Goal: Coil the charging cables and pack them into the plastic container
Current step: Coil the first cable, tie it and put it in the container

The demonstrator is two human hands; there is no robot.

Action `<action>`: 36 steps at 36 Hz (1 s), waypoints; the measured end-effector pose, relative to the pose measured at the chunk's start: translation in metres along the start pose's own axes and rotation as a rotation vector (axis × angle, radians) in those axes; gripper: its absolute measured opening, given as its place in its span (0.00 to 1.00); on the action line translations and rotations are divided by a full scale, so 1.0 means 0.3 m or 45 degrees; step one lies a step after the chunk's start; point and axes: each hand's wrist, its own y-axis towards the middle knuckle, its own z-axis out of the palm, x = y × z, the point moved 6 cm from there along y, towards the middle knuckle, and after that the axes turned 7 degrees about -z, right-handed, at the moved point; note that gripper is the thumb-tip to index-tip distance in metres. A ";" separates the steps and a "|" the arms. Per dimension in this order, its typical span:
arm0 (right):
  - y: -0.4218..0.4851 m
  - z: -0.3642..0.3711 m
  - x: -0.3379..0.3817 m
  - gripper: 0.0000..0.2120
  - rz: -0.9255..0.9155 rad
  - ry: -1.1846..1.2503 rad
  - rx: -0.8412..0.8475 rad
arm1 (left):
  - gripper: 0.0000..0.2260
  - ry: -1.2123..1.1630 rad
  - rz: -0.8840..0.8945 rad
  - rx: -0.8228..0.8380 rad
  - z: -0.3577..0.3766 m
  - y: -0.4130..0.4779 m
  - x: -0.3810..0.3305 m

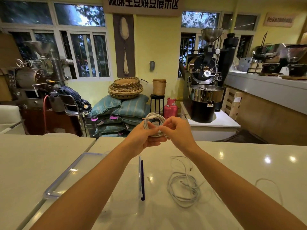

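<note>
A white charging cable wound into a small coil (155, 124) is held up above the far edge of the white table (25, 163). My left hand (142, 138) grips the coil from below and the left, and my right hand (176, 130) pinches its right side. Another white cable (182, 188) lies in a loose coil on the table, below my right forearm. A further thin white cable (272, 185) trails at the right. The clear plastic container (140, 178), edged in blue, stands on the table between my forearms, largely hidden by my left arm.
The container's clear lid (73, 171) lies flat to the left. Beyond the table's far edge are stacked sacks (123, 110), woven baskets (126, 87), a pink gas cylinder (170, 108) and a coffee roaster (206, 90). A counter (265, 90) runs along the right.
</note>
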 end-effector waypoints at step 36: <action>-0.006 0.509 -0.128 0.07 0.095 -0.537 0.699 | 0.07 1.580 -0.396 -0.559 -0.409 -0.041 0.135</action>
